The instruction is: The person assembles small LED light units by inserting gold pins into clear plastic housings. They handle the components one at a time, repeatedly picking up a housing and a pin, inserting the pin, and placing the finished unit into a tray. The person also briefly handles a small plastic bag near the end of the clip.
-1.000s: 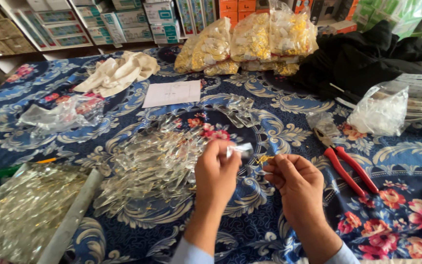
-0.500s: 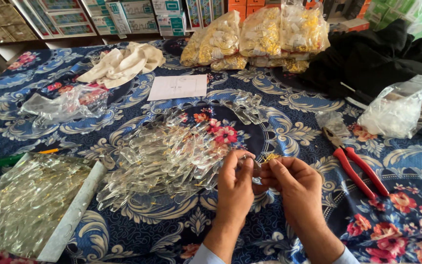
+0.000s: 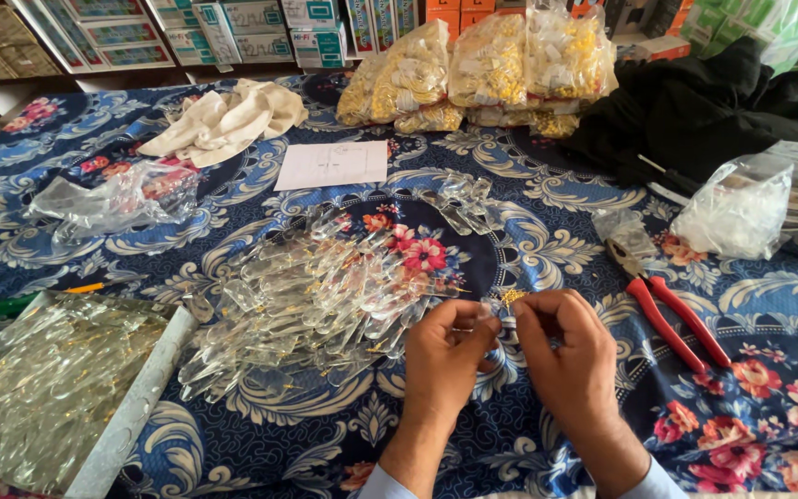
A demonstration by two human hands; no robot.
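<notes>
Both hands lower and nearer the body than a second ago, drawn together – left hand (image 3: 450, 346) and right hand (image 3: 561, 346) pinched shut on a clear glass drop (image 3: 489, 311) with gold hooks (image 3: 513, 297) between fingertips, over the counter (image 3: 768, 434) beside the heap of drops (image 3: 316, 296) – hooking seemingly underway; red pliers (image 3: 671, 314) idle

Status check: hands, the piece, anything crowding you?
Left hand and right hand pinching a small clear crystal piece together. Crystal pile close left. Red pliers lying right, untouched.

Crystal pile (image 3: 316, 296) crowds your left, red pliers (image 3: 671, 310) flank the right; open counter (image 3: 473, 416) lies near you.
</notes>
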